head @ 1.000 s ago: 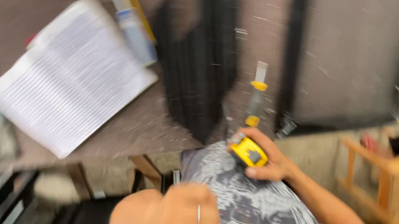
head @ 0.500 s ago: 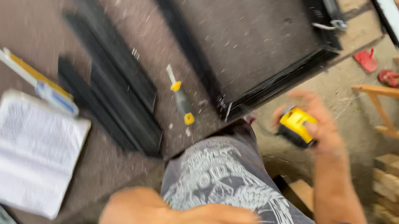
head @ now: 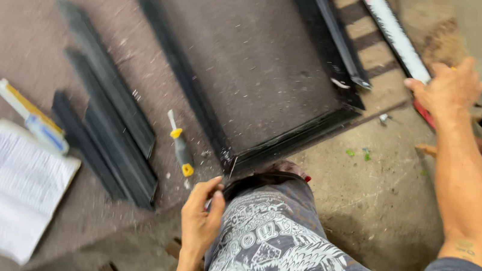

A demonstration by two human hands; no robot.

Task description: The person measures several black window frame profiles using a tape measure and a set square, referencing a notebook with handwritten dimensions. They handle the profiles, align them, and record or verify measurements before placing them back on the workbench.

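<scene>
Right hand (head: 449, 86): I reach far out, fingers curled on a white strip (head: 393, 32); the grip itself is hidden.
Left hand (head: 201, 212): loosely open, empty, just below the black frame (head: 288, 142) corner.
Advice: steady the frame first.

Black frame (head: 289, 141) and loose black strips (head: 109, 120) look like matt painted metal, table top (head: 17, 25) dull rough brown speckled with chips, open booklet (head: 11, 188) plain paper, concrete floor (head: 386, 188) rough, shirt (head: 276, 254) printed grey cloth.

My right hand (head: 451, 88) has swung out to the white strip (head: 393, 30), the yellow tape measure gone from sight, and my left hand (head: 201, 216) now rests by my knee.
</scene>
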